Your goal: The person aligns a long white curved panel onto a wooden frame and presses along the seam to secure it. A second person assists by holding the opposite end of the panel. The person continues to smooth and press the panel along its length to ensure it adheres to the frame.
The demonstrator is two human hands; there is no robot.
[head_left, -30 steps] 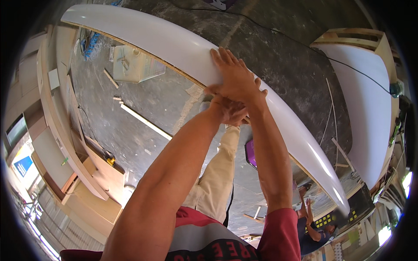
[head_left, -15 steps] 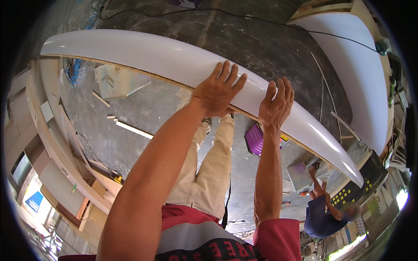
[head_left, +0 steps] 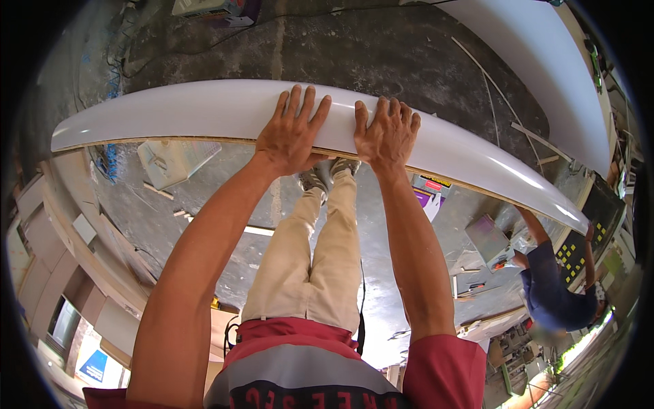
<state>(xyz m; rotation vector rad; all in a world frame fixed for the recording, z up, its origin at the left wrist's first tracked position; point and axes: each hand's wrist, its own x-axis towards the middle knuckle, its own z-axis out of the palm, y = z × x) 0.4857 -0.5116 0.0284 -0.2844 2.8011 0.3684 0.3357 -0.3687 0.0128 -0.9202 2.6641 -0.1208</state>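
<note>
A long, glossy white curved panel [head_left: 225, 109] with a thin brown lower edge stretches across in front of me. My left hand [head_left: 291, 133] is closed over that edge, fingers spread on the white face and thumb tucked underneath. To its right, my right hand [head_left: 387, 133] lies flat on the panel, thumb and fingers apart on the surface. At the panel's far right end, a person in dark blue [head_left: 555, 290] bends with one hand [head_left: 589, 233] at the tip and another arm reaching to the lower edge.
Another large white curved piece [head_left: 545, 61] stands at upper right. On the grey floor lie a purple box [head_left: 428, 198], thin strips [head_left: 477, 65], a clear plastic sheet [head_left: 177, 163] and a cable [head_left: 300, 15]. Wooden boards [head_left: 61, 238] line the left side.
Both my hands and the panel have shifted left in view, and the panel lies more level. The person in blue has moved right and now reaches to the panel's end.
</note>
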